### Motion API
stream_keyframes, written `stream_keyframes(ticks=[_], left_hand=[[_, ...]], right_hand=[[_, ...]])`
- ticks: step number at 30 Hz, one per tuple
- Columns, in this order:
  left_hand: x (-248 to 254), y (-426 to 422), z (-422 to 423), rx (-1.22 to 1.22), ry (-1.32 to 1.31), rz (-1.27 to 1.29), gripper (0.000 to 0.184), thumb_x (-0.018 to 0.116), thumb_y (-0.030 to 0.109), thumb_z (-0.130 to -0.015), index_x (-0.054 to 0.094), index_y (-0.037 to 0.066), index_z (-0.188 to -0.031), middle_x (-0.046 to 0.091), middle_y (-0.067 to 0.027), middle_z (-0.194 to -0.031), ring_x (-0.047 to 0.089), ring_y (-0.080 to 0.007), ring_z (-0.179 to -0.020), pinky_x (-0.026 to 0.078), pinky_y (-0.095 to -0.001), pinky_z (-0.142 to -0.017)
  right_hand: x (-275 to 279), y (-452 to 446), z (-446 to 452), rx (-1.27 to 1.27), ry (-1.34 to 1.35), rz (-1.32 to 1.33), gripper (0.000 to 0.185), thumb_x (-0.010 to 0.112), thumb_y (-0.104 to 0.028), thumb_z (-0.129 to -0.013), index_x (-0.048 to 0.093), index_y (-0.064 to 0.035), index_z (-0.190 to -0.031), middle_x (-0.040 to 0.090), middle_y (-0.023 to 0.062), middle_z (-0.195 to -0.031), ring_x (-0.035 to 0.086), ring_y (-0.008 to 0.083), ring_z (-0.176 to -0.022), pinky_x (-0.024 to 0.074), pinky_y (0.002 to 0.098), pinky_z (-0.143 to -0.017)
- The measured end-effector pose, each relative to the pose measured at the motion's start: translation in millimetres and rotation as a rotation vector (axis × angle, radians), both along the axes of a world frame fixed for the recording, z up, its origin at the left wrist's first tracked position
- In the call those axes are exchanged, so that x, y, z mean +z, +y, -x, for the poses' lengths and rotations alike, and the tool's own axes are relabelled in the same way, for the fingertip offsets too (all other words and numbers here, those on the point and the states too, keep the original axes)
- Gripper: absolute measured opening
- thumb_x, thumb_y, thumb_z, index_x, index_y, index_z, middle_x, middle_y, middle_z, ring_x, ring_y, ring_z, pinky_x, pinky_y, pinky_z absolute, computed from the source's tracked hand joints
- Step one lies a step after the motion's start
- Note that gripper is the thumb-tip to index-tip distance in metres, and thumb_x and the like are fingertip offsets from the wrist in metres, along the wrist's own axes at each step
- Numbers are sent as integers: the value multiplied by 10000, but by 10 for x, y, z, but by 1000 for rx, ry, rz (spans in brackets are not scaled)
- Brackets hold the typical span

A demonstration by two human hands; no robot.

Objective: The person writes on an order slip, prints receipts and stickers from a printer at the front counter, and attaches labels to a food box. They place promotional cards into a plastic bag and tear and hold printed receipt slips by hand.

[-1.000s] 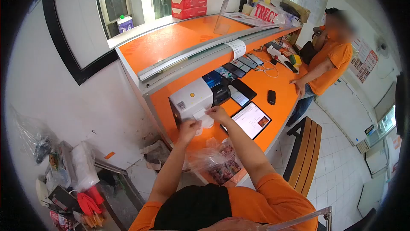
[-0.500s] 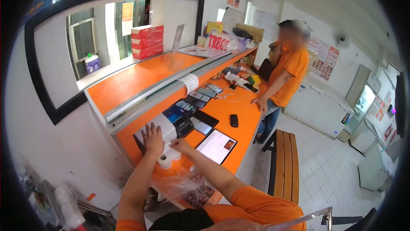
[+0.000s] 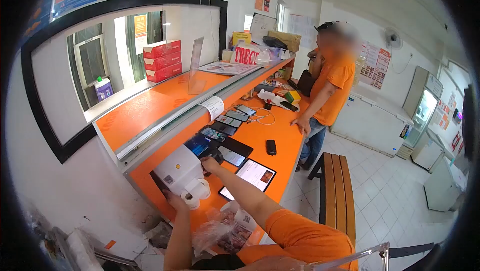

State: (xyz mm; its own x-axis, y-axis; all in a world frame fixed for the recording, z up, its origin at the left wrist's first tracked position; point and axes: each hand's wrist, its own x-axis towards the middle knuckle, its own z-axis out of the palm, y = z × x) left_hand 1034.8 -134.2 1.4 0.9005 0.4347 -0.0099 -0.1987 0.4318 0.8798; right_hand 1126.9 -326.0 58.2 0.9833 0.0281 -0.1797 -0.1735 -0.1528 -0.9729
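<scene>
Currently, the white box [image 3: 177, 170] sits between the 2 hands. The left hand [image 3: 176, 202] is at the box's near left edge, its fingers partly hidden; whether it grips the box cannot be told. The right hand [image 3: 211, 164] is at the box's right side, fingers bent; its grip cannot be determined. The black device [image 3: 216, 154] is just beyond the right hand. The tablet [image 3: 245, 177] lies to the right of this hand. 1 white roll [image 3: 190, 201] stands just right of the left hand, near the box
</scene>
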Motion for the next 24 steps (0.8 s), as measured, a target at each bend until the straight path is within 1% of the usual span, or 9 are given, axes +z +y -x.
stream_keyframes(ticks=[1,4,6,7,11,13,15,18,24], left_hand=[[-3,21,-16,-11,5,-65,510,288,357,-953,362,-36,-1268,427,-171,-1271,454,-270,-1128,371,-348,-929],[257,-131,148,-16,131,126,457,327,322,-939,404,-17,-1236,469,-150,-1226,501,-259,-1075,412,-343,-890],[82,-78,17,-93,-33,333,413,348,278,-929,438,-12,-1209,495,-133,-1199,526,-253,-1038,440,-348,-859],[-46,-34,-85,-134,-117,435,393,359,257,-924,456,-10,-1195,508,-125,-1186,539,-250,-1020,454,-350,-843],[-231,6,-295,-29,175,333,363,349,220,-910,506,-9,-1144,540,-120,-1148,563,-261,-978,475,-373,-812],[93,-57,-35,-29,212,194,369,340,220,-905,522,-14,-1124,544,-120,-1145,565,-263,-979,474,-385,-817],[176,-59,-41,-1,241,309,391,332,240,-904,510,-13,-1144,535,-127,-1159,557,-270,-994,469,-381,-828],[136,-50,-95,-14,241,420,412,312,255,-905,497,-1,-1171,520,-133,-1183,546,-279,-1013,460,-375,-842],[-121,29,-225,-105,146,492,423,282,251,-909,449,35,-1233,485,-131,-1233,508,-283,-1073,435,-359,-882]], right_hand=[[10,-6,-5,4,-16,42,268,433,-196,-888,633,-44,-981,635,72,-768,599,137,-594,510,263,-499],[72,-49,-57,70,-44,221,241,440,-151,-860,648,-59,-939,628,47,-719,587,109,-561,498,241,-480],[116,-68,-98,178,-32,402,220,456,-129,-835,651,-54,-906,624,37,-688,583,105,-546,492,231,-473],[133,-63,-83,174,-30,384,210,468,-125,-826,651,-55,-901,623,35,-679,582,104,-538,489,229,-469],[147,-115,-83,238,-62,403,186,504,-118,-797,645,-58,-902,615,34,-655,566,100,-501,473,229,-450],[98,-137,-102,262,-108,435,193,513,-120,-791,638,-60,-925,608,38,-644,555,100,-485,462,234,-439],[43,-95,-108,239,-171,446,214,520,-124,-788,629,-64,-961,599,42,-631,547,100,-474,451,241,-429],[21,-60,-50,208,-162,373,270,500,-94,-738,597,-92,-991,597,86,-592,571,156,-448,455,296,-401],[193,-37,62,213,-153,418,179,478,-71,-733,573,-77,-884,603,108,-605,606,210,-498,476,336,-443]])
